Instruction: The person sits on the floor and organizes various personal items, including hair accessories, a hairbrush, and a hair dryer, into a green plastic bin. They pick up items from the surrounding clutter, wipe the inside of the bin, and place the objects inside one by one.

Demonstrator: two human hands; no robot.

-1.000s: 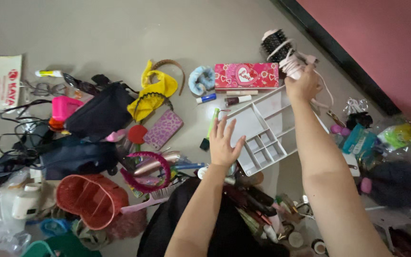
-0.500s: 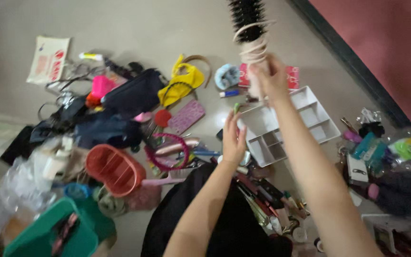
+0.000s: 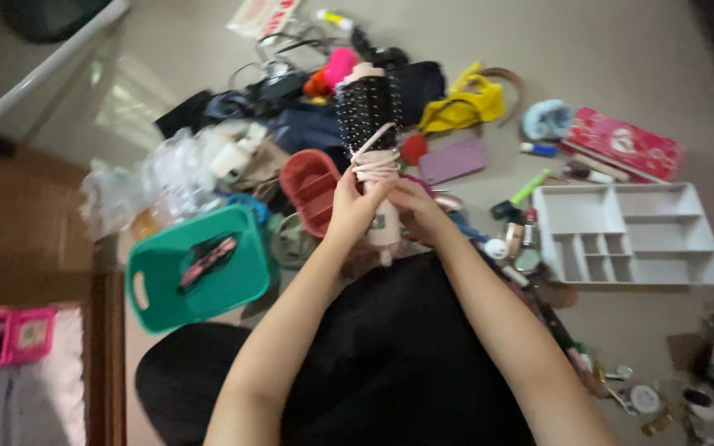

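Gripping the round hair brush [image 3: 371,124] upright, left hand [image 3: 350,206] and right hand [image 3: 417,211] close around its handle.

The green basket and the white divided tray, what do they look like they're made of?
Green basket: probably moulded plastic, going by its even teal colour, thin walls and cut-out handle slot. White divided tray: likely rigid plastic too, matte off-white, with thin straight dividers formed in one piece. The picture is a bit blurred, so neither finish is certain.
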